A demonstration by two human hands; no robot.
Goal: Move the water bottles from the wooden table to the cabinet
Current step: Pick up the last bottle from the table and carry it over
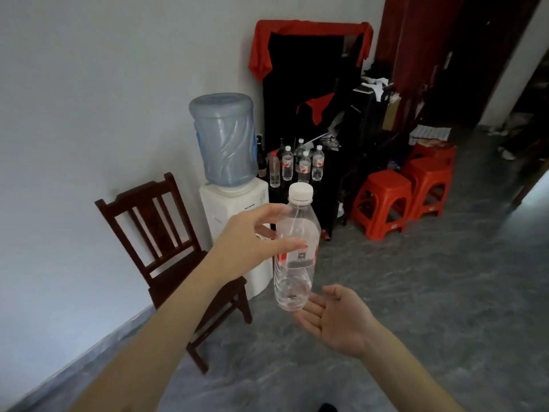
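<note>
Water bottle (295, 251), nearly empty, in left hand (252, 236) grip.

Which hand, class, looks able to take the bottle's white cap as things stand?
Probably the right hand: it lies open under the bottle and holds nothing, and the cap stands uncovered above. The left hand is busy gripping the bottle's upper body.
</note>
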